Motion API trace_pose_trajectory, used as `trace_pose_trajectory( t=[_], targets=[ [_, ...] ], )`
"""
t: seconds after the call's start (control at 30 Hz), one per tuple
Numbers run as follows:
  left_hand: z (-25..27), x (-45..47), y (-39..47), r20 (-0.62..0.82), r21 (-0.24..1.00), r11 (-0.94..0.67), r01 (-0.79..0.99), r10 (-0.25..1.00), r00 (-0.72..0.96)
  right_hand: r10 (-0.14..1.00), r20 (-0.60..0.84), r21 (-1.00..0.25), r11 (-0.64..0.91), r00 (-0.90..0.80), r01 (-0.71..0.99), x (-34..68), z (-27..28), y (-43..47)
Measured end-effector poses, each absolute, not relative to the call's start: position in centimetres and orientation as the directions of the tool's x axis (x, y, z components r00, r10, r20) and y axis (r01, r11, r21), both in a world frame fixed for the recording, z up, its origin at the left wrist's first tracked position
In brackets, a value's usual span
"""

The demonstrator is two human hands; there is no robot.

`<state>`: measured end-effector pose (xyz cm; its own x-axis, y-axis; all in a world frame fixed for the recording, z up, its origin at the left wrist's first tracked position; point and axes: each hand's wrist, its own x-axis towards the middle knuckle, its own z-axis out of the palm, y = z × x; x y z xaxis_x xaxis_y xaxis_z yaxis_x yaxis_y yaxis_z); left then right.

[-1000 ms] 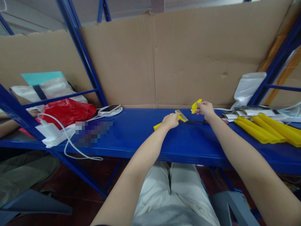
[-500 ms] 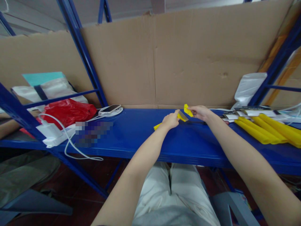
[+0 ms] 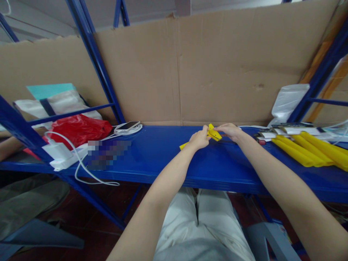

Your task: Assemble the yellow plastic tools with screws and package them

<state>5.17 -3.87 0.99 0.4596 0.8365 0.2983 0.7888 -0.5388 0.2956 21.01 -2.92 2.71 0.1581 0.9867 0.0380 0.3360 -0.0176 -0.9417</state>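
My left hand [image 3: 199, 139] is closed around the handle of a yellow scraper [image 3: 184, 145], and its end sticks out below my fingers. A small flat yellow plastic piece with small holes [image 3: 215, 134] lies over the scraper's head, and the metal blade is hidden from sight. My right hand [image 3: 228, 130] pinches the right side of that piece between thumb and fingers. Under my right wrist a screwdriver with a red handle [image 3: 261, 142] lies on the blue shelf, its dark shaft pointing left.
Several yellow handles [image 3: 307, 150] lie at the right beside a stack of blades [image 3: 293, 130]. A clear plastic bag [image 3: 289, 99] leans at the back right. To the left are a phone [image 3: 129, 125], white cables, a charger [image 3: 58, 150] and a red bag [image 3: 81, 127]. Cardboard [image 3: 217, 65] stands behind.
My right hand has brought the yellow plastic piece left and down onto the scraper's head, covering the metal blade. My left hand has shifted slightly to the right.
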Motion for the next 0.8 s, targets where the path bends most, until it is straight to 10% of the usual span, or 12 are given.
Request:
trace_pose_trajectory(
  t=[0.8],
  targets=[
    [1.12, 4.97, -3.94, 0.311, 0.245, -0.594, 0.766, 0.796, 0.518, 0.97, 0.157, -0.863, 0.043, 0.187, 0.503, 20.53, 2.58, -3.12]
  ],
)
